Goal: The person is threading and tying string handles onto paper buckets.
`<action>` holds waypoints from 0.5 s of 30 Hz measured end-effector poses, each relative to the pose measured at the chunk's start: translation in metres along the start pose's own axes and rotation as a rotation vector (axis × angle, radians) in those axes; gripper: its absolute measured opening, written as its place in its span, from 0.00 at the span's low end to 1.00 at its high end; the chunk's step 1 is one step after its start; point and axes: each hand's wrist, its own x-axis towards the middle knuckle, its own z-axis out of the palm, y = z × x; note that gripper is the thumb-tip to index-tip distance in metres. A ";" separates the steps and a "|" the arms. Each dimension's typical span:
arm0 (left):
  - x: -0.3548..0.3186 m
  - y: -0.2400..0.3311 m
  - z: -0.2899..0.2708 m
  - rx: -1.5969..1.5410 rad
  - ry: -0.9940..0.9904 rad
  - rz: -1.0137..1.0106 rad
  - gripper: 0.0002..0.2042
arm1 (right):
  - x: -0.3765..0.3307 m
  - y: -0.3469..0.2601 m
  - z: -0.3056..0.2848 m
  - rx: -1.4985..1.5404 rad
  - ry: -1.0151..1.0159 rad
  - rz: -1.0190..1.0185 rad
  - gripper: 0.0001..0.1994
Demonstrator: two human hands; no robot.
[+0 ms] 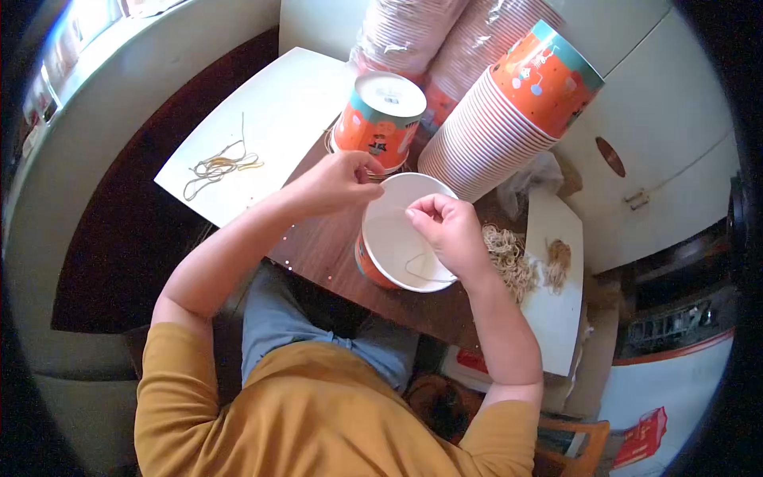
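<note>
An open paper bucket, white inside and orange outside, stands upright in front of me on the brown table. My right hand is over its right side, with thumb and forefinger pinched together. A thin pale string trails below this hand, across the bucket's inside to its near rim; the hand seems to hold its other part. By the far left rim is my left hand, its fingers curled toward the thumb; whatever it holds is too fine to make out. Behind it an orange-and-teal bucket stands upside down.
A tall stack of nested buckets leans at the back right, beside plastic-wrapped stacks. Loose strings lie on the white left board. A heap of pale strings and a smaller tan bundle lie at right.
</note>
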 end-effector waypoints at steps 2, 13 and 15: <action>-0.003 -0.004 0.015 -0.273 -0.017 0.018 0.15 | 0.008 0.004 -0.005 -0.054 -0.021 0.009 0.07; -0.074 0.018 0.025 -0.633 -0.115 -0.214 0.17 | -0.012 0.006 0.007 0.057 -0.185 0.181 0.06; -0.073 0.024 0.023 -0.626 -0.070 -0.219 0.15 | -0.009 0.007 0.011 0.038 -0.161 0.171 0.06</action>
